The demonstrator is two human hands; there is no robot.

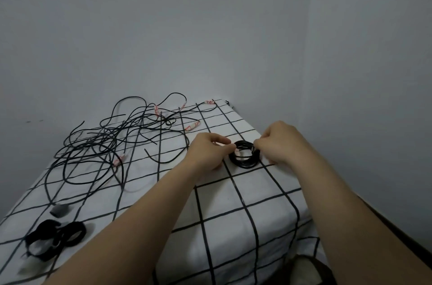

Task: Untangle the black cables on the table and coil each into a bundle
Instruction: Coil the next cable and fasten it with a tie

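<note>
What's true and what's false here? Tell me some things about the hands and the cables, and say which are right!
1. The left hand and the right hand both pinch the coiled cable. True.
2. Every cable is already coiled up. False: a tangle of loose cables lies spread on the tablecloth at the far left.
3. Black straps lie at the near left corner, well apart from the coiled cable. True.
4. The tablecloth is plain red. False: it is white with dark grid lines.
</note>
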